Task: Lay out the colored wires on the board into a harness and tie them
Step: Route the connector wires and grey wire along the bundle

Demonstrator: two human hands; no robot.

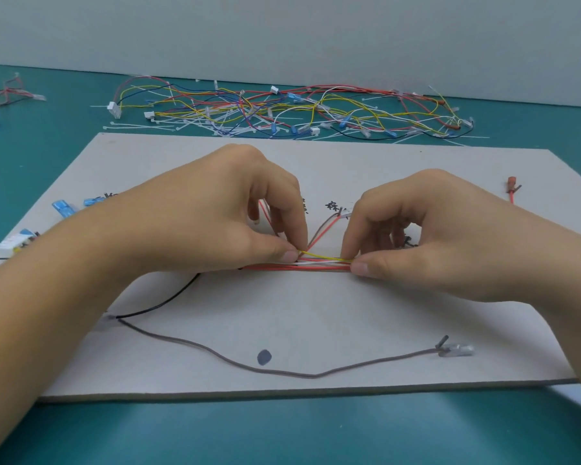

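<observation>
The wire bundle (322,266) pinched between the left hand (222,216) and the right hand (443,236) wore smooth, faintly glossy plastic insulation in red, white and yellow, and directly under the grip the board (316,317) looked like matt grey cardboard. Nearer than the grip, the brown wire (316,375) had a duller sheath and ended off to the right in a clear, shiny plastic terminal sleeve (458,349). Beyond the grip, the loose wires (282,109) lay with thin white plastic cable ties (138,126) on the teal mat (282,431), smooth with a soft sheen.

Red, white and yellow wires (322,263) in a taut flat bundle across the grey board (316,317), mid-board.
</observation>
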